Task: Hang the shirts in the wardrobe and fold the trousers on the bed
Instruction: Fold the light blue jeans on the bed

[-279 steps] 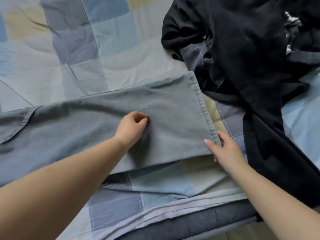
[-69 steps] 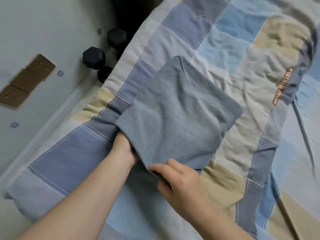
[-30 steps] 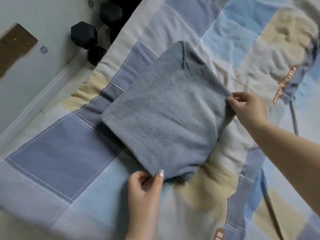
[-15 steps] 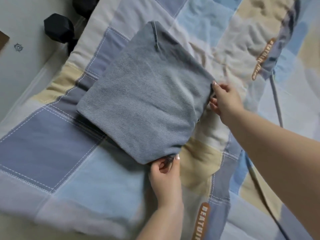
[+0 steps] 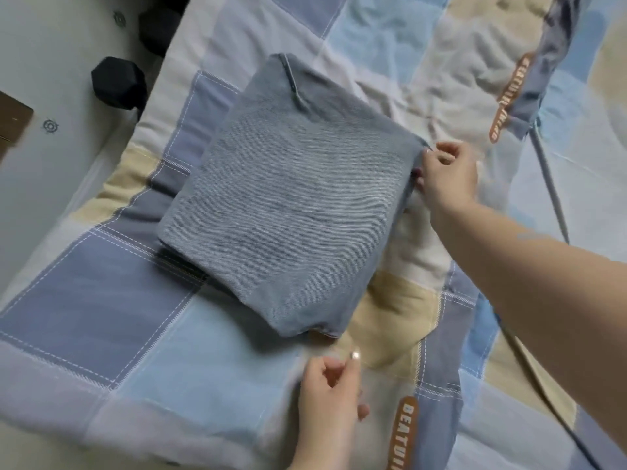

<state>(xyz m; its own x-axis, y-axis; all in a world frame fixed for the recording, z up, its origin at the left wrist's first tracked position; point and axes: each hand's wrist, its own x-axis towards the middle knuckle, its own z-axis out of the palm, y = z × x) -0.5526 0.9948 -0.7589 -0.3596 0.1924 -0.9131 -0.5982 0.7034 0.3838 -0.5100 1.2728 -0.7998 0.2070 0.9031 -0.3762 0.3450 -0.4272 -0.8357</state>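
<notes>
Your folded grey-blue denim trousers (image 5: 291, 205) lie flat as a rough square on the patchwork bed cover (image 5: 101, 300) (blue, pale-blue, beige and white squares w/ white stitching).

Labels: an orange-brown tab near your left wrist (image 5: 405, 432) reads "BEATUI…", rest cut off at the frame edge. A second orange tab (image 5: 510, 96) at upper right carries white lettering, too blurred to read.

Hands:
- Right hand (image 5: 448, 178): fingers curled at the trousers' right corner, touching the fabric edge. It seems to pinch the edge; grip not fully visible.
- Left hand (image 5: 332, 391): just below the trousers' near corner, apart from the fabric. Fingers loosely curled, thumb up, holding nothing.

Surroundings: black hexagonal dumbbell (image 5: 118, 83) on the pale floor (image 5: 51, 62) beside the bed's left edge; a second dark weight (image 5: 159, 28) behind it. Brown cardboard piece (image 5: 12, 120) at far left. A thin grey cord (image 5: 549, 184) runs across the cover to the right, beyond your right forearm.
</notes>
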